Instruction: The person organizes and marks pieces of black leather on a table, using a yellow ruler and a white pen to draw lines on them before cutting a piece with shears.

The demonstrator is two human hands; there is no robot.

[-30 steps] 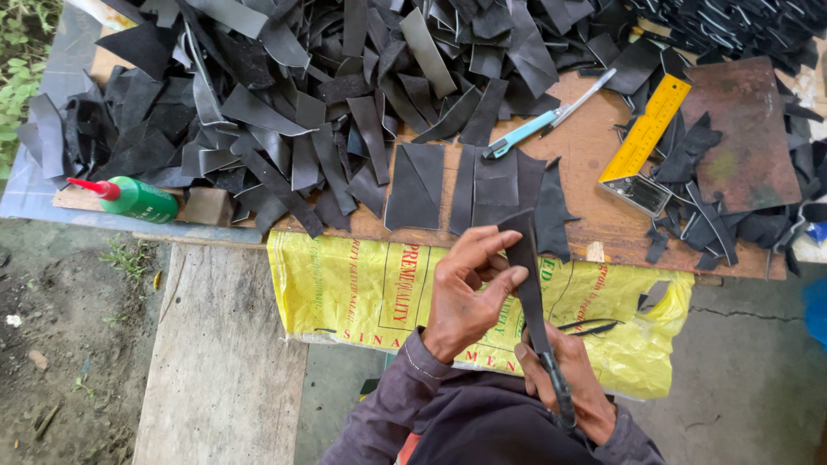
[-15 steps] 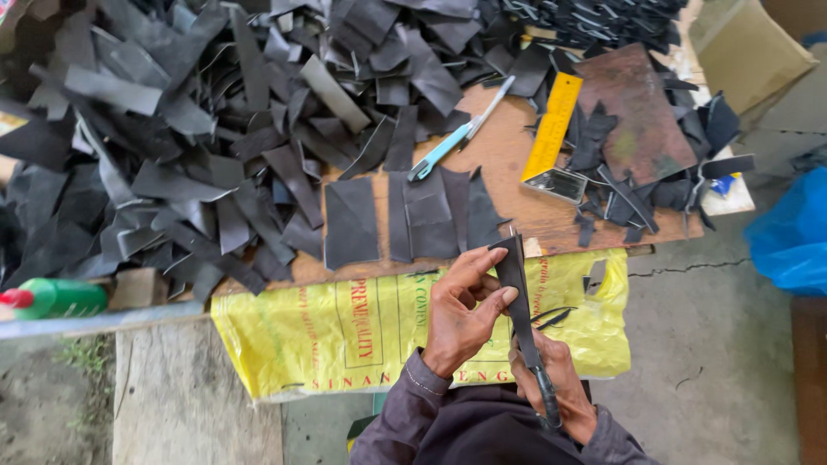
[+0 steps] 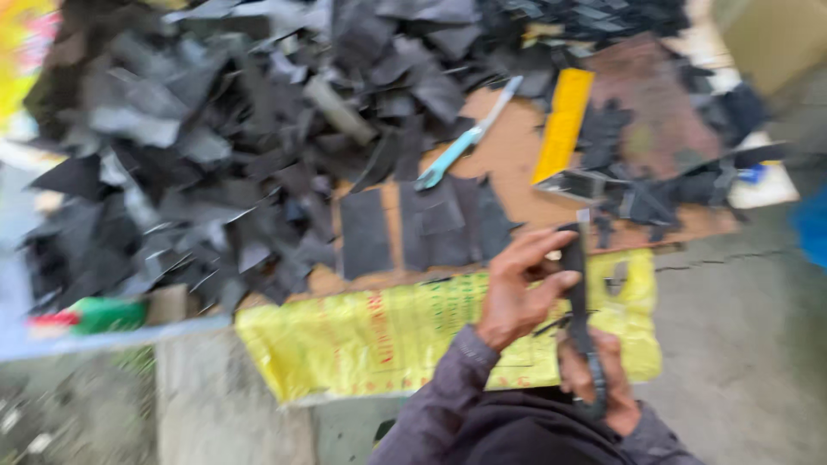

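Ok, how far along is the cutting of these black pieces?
Done, it seems: a few flat rectangular pieces lie side by side at the board's near edge. In hand: the left hand holds a long black strip upright while the right hand grips black scissors on it; the picture is blurred. Left: a big heap of black scraps covers much of the board.

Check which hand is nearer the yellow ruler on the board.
Left. The left hand pinches the top of the black strip, just below the yellow ruler; the right hand grips the strip's lower end, farther away.
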